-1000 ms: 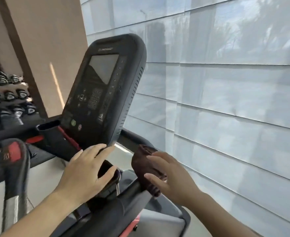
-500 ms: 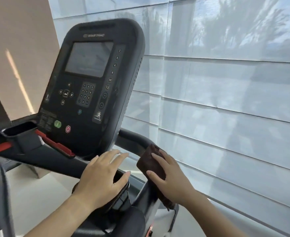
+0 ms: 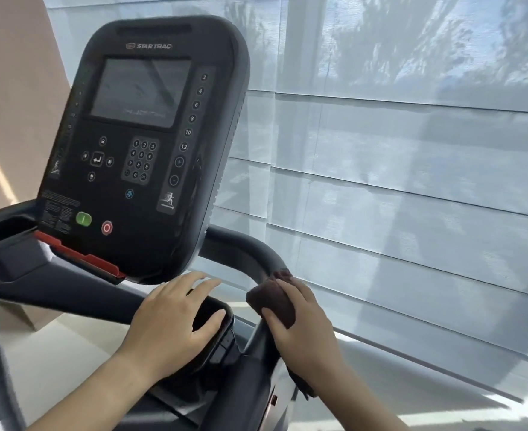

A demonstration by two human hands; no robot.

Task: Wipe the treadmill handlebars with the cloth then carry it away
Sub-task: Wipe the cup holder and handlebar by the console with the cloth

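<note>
Pale blinds (image 3: 411,181) behind a treadmill console (image 3: 144,144); both hands are low on the bars.

The brown cloth (image 3: 272,301) is wrapped over the curved right handlebar (image 3: 250,247), just below its bend. The right hand (image 3: 306,328) grips it, with the fingers together and curled over the top and the thumb pressing the near side, so the cloth lies between palm and bar. A tail of it hangs beneath the wrist. The left hand (image 3: 172,321) rests on a black pod (image 3: 216,309), with the fingers loosely spread and fairly straight.
</note>
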